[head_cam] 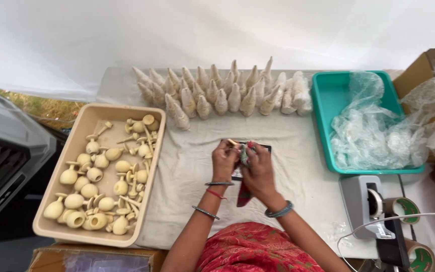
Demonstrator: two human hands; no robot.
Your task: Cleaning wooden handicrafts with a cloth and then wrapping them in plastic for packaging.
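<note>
Here, a small pale wooden piece [233,143] is pinched by the left hand [224,159]. A patterned cloth [245,153] is gripped by the right hand [259,170]; a beige tray [56,229] of turned parts lies left

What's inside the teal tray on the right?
The teal tray holds a heap of crumpled clear plastic bags, filling its right side and spilling past the edge toward the cardboard box. The left strip of the tray floor shows bare; anything under the bags is hidden.
</note>
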